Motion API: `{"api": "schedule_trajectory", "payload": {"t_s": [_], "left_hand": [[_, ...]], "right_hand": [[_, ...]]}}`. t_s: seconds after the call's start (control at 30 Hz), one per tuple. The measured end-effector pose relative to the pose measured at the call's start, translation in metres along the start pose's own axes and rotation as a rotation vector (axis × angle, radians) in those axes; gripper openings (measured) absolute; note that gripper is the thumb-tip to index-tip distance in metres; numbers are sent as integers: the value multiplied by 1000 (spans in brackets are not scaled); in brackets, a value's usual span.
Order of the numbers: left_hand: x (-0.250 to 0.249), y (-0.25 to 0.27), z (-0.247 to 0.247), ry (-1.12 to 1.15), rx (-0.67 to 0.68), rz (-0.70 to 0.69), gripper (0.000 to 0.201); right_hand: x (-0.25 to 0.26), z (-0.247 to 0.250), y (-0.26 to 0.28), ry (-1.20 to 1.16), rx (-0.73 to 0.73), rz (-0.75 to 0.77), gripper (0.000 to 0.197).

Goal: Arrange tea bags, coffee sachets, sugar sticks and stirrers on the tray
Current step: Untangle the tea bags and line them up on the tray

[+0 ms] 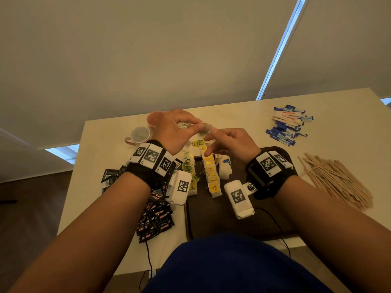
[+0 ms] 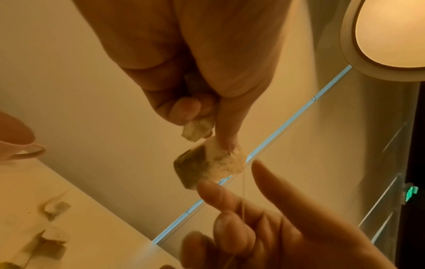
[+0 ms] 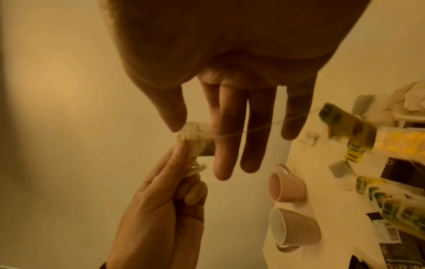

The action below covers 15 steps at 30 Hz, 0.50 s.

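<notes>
Table (image 1: 243, 102), pale cream rectangular top, carries everything; on it we see the dark brown rounded tray (image 1: 213, 216) straight ahead of us, with two rows of paper tea bags (image 1: 212, 178) laid along its far left part, yellow tags showing. Left of the tray sits a heap of black foil coffee sachets (image 1: 155, 218); right of it a loose pile of thin wooden stirrers (image 1: 338, 178); far right a scatter of blue-and-white paper sugar sticks (image 1: 285, 125). None of those three kinds is on the tray yet. Two pink ceramic cups (image 1: 139, 135) stand at the far left. Our left hand (image 1: 173, 130) pinches one small beige tea bag (image 2: 208, 164) between thumb and forefinger, above the table beyond the tray, with a second crumpled scrap tucked in the curled fingers. Our right hand (image 1: 230, 140) is loose, fingers straight, gripping nothing; the bag's thin string (image 3: 250, 130) runs across those fingers to a dangling green tag (image 3: 340, 116). Risk as we judge it: string snagging on the right fingers, yanking the bag free or tearing the paper; swinging tag could also knock the laid rows crooked.
</notes>
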<state>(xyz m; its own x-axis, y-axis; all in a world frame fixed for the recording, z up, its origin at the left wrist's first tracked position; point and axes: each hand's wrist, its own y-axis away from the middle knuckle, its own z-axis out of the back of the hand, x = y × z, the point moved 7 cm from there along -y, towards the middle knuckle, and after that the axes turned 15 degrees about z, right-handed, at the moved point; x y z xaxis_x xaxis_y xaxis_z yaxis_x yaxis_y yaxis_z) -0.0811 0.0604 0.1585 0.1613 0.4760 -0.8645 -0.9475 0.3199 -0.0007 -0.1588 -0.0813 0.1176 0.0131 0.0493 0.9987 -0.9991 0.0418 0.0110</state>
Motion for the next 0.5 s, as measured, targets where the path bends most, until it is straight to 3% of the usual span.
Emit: {"api": "schedule_trajectory", "payload": {"t_s": [0.1, 0.33, 0.5], "left_hand": [[2, -1, 1, 36, 30, 31, 5], [7, -3, -6, -22, 185, 28, 10], [3, -2, -8, -29, 254, 18, 10]], "right_hand": [[2, 0, 1, 14, 17, 89, 13], [12, 21, -4, 126, -163, 210, 13], [13, 13, -4, 178, -79, 254, 14]]}}
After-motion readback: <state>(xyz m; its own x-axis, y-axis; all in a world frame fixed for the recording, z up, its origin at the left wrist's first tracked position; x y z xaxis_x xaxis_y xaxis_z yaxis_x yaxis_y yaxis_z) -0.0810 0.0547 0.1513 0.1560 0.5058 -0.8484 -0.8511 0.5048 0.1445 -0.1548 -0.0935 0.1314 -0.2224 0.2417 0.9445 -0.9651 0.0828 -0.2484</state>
